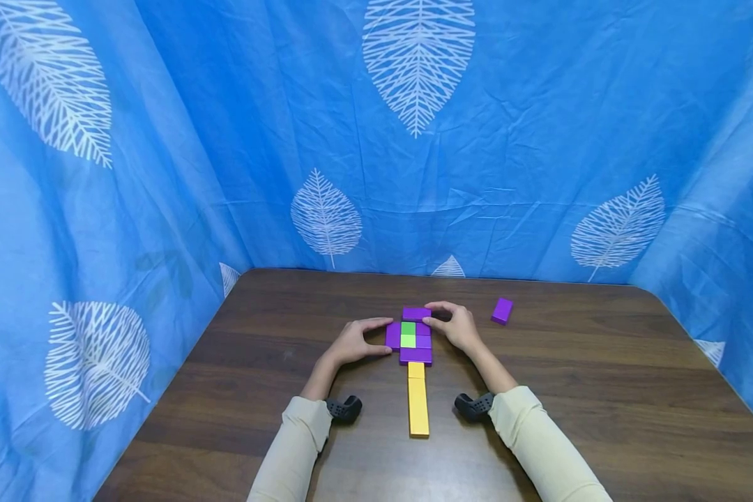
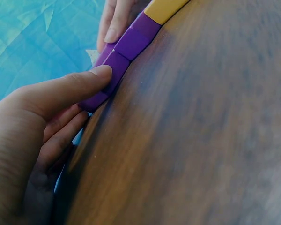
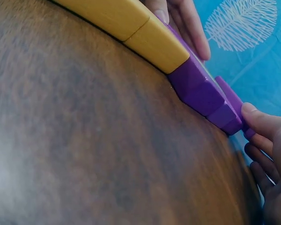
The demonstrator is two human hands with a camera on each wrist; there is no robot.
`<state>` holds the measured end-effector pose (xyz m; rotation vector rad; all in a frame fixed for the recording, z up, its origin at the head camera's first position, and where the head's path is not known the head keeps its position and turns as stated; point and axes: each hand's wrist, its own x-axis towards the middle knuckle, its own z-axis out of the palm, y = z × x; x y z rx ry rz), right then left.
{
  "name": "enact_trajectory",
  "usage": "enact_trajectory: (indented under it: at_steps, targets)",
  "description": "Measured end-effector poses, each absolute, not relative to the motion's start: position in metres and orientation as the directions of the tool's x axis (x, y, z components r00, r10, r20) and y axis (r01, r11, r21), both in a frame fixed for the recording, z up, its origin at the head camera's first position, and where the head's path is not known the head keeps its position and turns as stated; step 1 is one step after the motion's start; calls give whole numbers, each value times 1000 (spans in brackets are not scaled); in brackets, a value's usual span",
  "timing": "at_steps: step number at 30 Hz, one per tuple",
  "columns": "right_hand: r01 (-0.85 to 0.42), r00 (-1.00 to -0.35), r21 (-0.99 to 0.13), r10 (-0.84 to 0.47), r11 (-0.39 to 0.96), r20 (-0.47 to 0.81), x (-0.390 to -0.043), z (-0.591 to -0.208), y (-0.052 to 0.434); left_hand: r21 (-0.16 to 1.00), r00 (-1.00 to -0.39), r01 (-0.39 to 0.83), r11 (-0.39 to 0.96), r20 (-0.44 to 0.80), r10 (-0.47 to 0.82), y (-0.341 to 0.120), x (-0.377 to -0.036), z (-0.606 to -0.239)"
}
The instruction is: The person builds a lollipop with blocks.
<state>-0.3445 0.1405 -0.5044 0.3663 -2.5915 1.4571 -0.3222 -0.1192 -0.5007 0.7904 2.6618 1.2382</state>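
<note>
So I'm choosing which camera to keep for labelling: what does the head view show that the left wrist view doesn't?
Only the head view shows the green blocks framed by the purple blocks, the loose purple block lying apart to the right, the full yellow strip and both sleeves. Only the left wrist view shows, close up, the left hand with its thumb pressed against the purple row's side. Both show the wooden table, the blue curtain, purple and yellow blocks, and the right hand touching the far side.

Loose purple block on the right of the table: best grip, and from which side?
Pinch the loose purple rectangular block across its two long side faces, coming from above. It lies flat on the brown wooden table, apart from the other blocks, so both sides look free.
</note>
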Motion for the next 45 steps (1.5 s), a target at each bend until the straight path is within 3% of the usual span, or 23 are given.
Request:
enact_trajectory:
  at_steps: [45]
  targets:
    - [-311,-950,-762,-175,568,258,-346,-510,141,732,-861,413,542,120,494,-120,-322,-502]
